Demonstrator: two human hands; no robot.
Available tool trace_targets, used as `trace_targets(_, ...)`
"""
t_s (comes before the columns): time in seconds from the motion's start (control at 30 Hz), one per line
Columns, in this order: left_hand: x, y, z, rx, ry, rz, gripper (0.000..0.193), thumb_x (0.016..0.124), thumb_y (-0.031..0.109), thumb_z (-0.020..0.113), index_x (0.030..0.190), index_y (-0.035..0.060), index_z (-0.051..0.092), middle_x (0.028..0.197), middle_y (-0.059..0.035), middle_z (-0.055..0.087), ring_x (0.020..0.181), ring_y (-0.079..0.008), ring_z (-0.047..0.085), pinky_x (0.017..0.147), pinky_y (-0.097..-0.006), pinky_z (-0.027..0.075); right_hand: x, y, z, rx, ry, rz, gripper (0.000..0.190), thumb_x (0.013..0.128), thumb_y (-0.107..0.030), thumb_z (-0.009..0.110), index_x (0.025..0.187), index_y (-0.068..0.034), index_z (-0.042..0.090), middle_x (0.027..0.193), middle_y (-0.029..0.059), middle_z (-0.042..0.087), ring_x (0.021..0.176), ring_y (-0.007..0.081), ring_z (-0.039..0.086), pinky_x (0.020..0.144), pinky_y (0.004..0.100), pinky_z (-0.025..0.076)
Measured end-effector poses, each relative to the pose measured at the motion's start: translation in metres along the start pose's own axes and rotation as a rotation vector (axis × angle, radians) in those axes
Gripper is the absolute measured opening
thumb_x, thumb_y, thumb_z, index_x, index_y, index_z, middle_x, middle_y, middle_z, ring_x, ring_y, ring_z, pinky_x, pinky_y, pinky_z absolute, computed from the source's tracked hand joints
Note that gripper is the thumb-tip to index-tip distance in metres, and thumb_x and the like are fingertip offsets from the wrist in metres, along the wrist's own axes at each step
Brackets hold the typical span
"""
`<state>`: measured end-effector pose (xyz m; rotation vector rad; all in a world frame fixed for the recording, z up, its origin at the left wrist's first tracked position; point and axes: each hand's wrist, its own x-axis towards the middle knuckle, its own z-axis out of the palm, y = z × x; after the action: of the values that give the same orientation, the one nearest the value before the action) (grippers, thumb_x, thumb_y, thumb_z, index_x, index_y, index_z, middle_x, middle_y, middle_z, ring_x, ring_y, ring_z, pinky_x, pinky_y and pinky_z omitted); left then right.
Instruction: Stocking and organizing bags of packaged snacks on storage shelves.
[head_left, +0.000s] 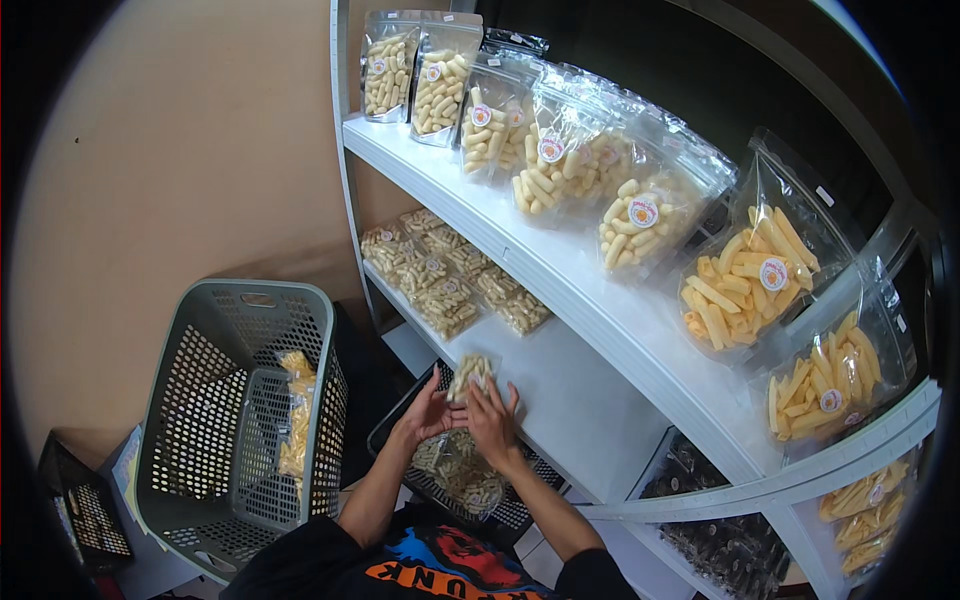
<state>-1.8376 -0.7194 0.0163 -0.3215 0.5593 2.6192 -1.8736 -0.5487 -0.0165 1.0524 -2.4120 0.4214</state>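
A small clear bag of pale puffed snack sticks (474, 369) is held between my two hands, over the front edge of the middle shelf. My left hand (429, 411) cups its lower left side, thumb raised. Across its front lie the fingers of my right hand (491, 424), hiding part of the bag. Below my hands, a black perforated basket (544, 471) contains more bags of pale snacks (476, 480). Similar small bags (442, 281) lie in rows at the far left of the middle shelf (559, 379).
To the left stands a tall grey-green laundry basket (244, 296) holding bags of yellow snack sticks (300, 405). The white upper shelf (570, 277) carries upright pouches (442, 90) and larger bags of yellow sticks (750, 277). A metal shelf post (349, 187) rises beside the wall.
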Motion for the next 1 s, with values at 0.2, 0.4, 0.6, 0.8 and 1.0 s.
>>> trace_targets(0.2,0.029,-0.035,-0.09,0.671,0.025,-0.223,0.042,0.091,0.033,0.076,0.114,-0.0006,0.066,0.1,-0.0073,0.068,0.085,-0.0191,0.067,0.077,-0.034,0.059,-0.011,0.003,-0.053,0.459,0.042,0.135,0.023,0.076,-0.015,0.079,0.061,-0.006,0.064,0.064,0.0092,0.067,0.065,0.0311,0.065,0.084,0.0434,0.049)
trace_targets(0.4,0.039,-0.105,-0.119,1.652,0.128,-0.681,0.09,0.072,0.063,0.081,0.116,-0.0134,0.063,0.119,-0.0252,0.068,0.102,-0.0316,0.069,0.092,-0.0413,0.055,0.103,0.095,-0.027,0.195,0.262,0.42,0.043,0.088,-0.021,0.072,0.122,0.004,0.061,0.115,0.0289,0.065,0.111,0.0477,0.058,0.096,0.0509,0.046)
trace_targets(0.6,0.053,-0.045,-0.075,1.797,-0.067,-0.193,0.06,0.09,0.056,0.067,0.094,-0.0032,0.075,0.092,-0.0166,0.075,0.084,-0.0286,0.07,0.082,-0.0411,0.055,0.092,0.174,0.044,0.13,0.189,0.313,0.038,0.096,-0.018,0.06,0.125,0.006,0.058,0.118,0.0301,0.063,0.117,0.0481,0.056,0.1,0.0511,0.043)
trace_targets(0.8,0.05,0.016,0.03,0.324,0.182,0.036,0.042,0.104,0.04,0.054,0.11,0.002,0.071,0.104,-0.0123,0.073,0.093,-0.0166,0.068,0.083,-0.0327,0.055,0.068,0.085,-0.01,0.132,0.195,0.345,0.03,0.09,-0.006,0.062,0.119,0.001,0.065,0.12,0.0255,0.065,0.122,0.0356,0.057,0.102,0.0555,0.039)
trace_targets(1.0,0.063,0.014,-0.018,0.676,-0.156,-0.116,0.02,0.094,0.019,0.071,0.105,0.0028,0.072,0.095,-0.0049,0.072,0.083,-0.0124,0.066,0.073,-0.0267,0.054,0.0,-0.015,-0.097,0.445,0.103,0.081,0.006,0.079,-0.005,0.075,0.08,-0.004,0.069,0.084,0.0117,0.071,0.092,0.0281,0.069,0.095,0.0511,0.045)
